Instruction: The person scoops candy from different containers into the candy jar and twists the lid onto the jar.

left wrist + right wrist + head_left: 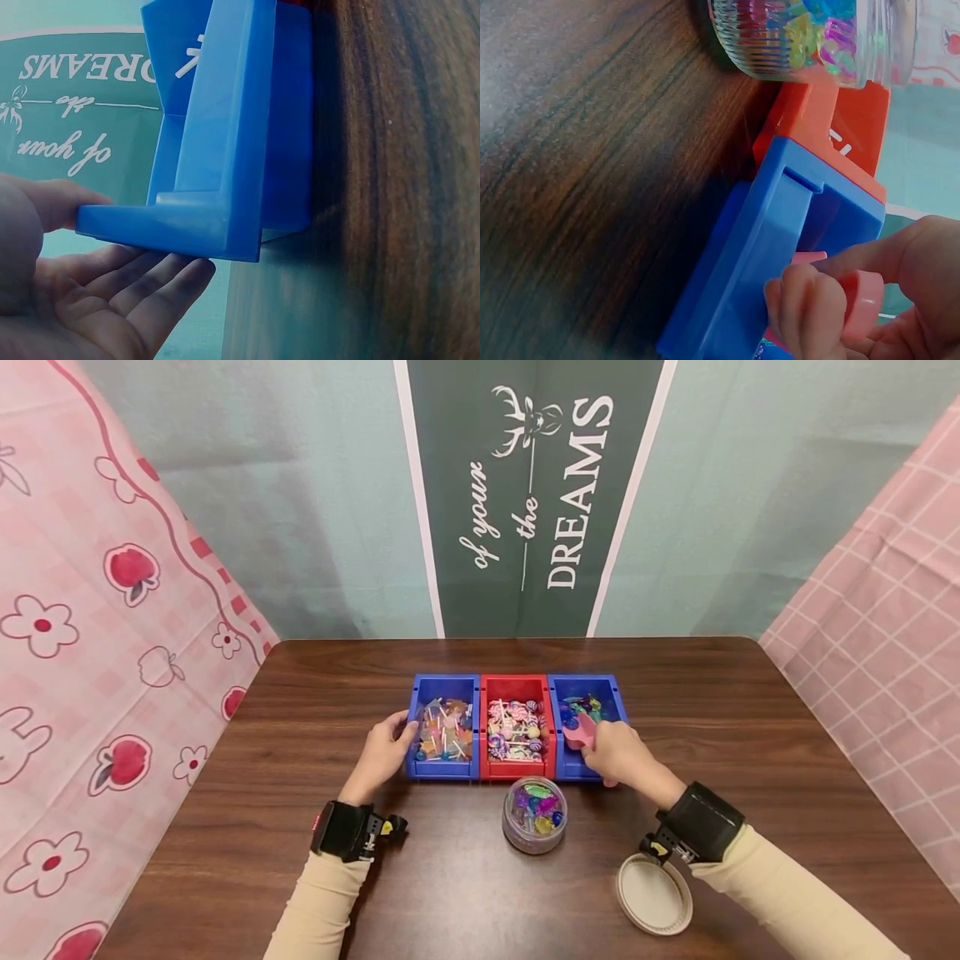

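Hands point(384, 750) point(624, 753) grip blue bin point(442, 769) (left) and pink scoop point(577, 734) (right), pale lid point(654, 895) showing only in head view.

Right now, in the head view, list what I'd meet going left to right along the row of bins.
Pink flowered cloth → left hand → left blue bin → red bin → right blue bin → pink checked cloth.

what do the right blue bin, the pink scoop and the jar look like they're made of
Right blue bin: likely moulded plastic, smooth with a sheen; even colour throughout and formed edges suggest it.
Pink scoop: probably plastic too, smooth, opaque and uniformly coloured.
Jar: clear and ribbed, contents showing through; could be glass or clear plastic.
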`<state>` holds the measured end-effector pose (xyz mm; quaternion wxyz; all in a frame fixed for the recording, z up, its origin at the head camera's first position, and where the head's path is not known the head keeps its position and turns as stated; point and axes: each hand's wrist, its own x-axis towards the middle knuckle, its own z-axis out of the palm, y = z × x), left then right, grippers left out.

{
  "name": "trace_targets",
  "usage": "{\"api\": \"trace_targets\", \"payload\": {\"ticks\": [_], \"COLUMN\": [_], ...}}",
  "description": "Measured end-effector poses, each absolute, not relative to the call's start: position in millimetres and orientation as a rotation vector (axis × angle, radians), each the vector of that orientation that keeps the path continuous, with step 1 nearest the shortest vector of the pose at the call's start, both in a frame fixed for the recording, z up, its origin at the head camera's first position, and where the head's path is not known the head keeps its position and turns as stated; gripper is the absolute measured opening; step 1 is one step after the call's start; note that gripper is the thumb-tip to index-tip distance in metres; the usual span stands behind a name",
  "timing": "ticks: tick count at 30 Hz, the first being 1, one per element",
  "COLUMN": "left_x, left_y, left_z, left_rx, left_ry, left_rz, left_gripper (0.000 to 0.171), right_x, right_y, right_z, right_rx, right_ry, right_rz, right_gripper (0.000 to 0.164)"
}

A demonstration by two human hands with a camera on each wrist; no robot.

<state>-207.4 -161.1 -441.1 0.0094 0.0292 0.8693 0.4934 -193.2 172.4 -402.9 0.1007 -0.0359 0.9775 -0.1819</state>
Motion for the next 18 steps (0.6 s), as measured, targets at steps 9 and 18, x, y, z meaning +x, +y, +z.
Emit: {"api": "trace_targets", "payload": {"ticks": [9, 18], "left_x": [-208.2, -206.8], "left_y": [-161.2, -161.8], "left_z": [-440.6, -439.4], "left_rx": [0.097, 0.107], "left_ry": [2.724, 2.726], "left_rz": [1.538, 1.542], "left_gripper": [0.042, 0.042], "right_x": [-192.1, -184.0], "right_y": [174.3, 177.6], "right_z": [-402.2, -403.6], "right_rx": [-0.136, -0.166], "right_ry": [2.903, 2.970], "right_rz": [-0.513, -0.530], "right_gripper": [0.041, 0.037]}}
